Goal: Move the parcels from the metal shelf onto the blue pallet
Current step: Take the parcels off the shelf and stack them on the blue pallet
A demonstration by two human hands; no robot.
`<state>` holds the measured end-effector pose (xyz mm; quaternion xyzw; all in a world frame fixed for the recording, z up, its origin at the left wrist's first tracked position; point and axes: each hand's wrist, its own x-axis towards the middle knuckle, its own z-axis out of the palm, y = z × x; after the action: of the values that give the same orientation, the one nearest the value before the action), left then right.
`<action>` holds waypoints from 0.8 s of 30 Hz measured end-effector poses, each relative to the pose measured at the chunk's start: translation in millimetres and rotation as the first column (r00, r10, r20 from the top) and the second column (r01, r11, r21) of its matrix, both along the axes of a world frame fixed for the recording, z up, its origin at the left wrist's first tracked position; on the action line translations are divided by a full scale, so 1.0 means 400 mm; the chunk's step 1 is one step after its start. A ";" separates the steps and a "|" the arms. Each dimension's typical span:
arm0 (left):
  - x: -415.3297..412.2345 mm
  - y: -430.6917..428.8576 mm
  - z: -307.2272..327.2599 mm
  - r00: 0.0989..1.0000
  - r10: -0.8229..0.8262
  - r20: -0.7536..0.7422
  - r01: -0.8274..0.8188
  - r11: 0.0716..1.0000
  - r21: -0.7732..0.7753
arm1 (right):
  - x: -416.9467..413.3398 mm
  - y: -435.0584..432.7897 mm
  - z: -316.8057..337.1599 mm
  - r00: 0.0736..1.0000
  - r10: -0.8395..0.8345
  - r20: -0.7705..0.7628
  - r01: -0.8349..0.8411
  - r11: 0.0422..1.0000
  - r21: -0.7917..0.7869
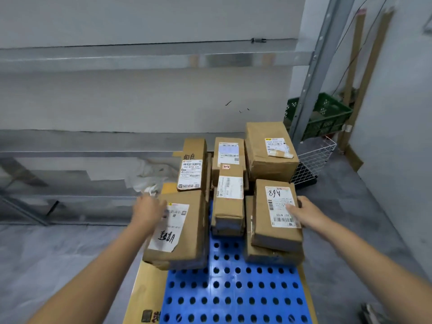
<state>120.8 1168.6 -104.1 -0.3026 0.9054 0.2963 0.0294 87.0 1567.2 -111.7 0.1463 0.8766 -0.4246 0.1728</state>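
parcels: seven or so brown cardboard boxes with white shipping labels were all on the blue perforated plastic pallet (233,288), packed tight at its far end, next to the metal shelf (117,146).
front-left parcel (187,242): flat on the pallet, its left edge overhanging; handwritten label facing up.
front-right parcel (273,206): marked "A68", stacked on a lower brown box (268,257).
why so placed: probably packed tight and doubled up to leave the near pallet deck free; labels up to stay readable.
middle parcel (229,202): narrow, between the two front ones, leaning on the back row.
left hand (147,211): on the front-left parcel's far-left corner; blurred, so I couldn't tell how far the fingers curled.
right hand (306,212): fingers straight and flat on the "A68" label, thumb at the box's right edge; pressing, not gripping.
step (judgement): likely squaring or settling the two front boxes.
surroundings: yellow cardboard sheet (147,284) under the pallet; green plastic crate (327,115) and white wire basket (313,160) behind right.
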 end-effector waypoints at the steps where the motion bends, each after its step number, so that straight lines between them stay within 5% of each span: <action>1: 0.007 -0.005 -0.019 0.998 -0.008 0.055 0.006 1.000 0.028 | -0.005 -0.003 0.001 1.000 -0.003 0.002 0.003 1.000 0.011; 6: 0.035 0.013 -0.093 0.994 -0.047 0.102 0.029 0.984 0.177 | -0.019 -0.009 0.002 1.000 -0.017 0.025 0.017 1.000 0.011; 24: -0.010 0.034 -0.090 0.994 -0.106 0.026 0.094 0.957 0.273 | 0.001 -0.060 0.018 0.998 0.009 0.061 -0.014 0.997 0.079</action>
<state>116.9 1182.3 -140.1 -0.2556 0.8696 0.4096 0.1040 87.5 1543.2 -104.6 0.1609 0.8880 -0.3837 0.1960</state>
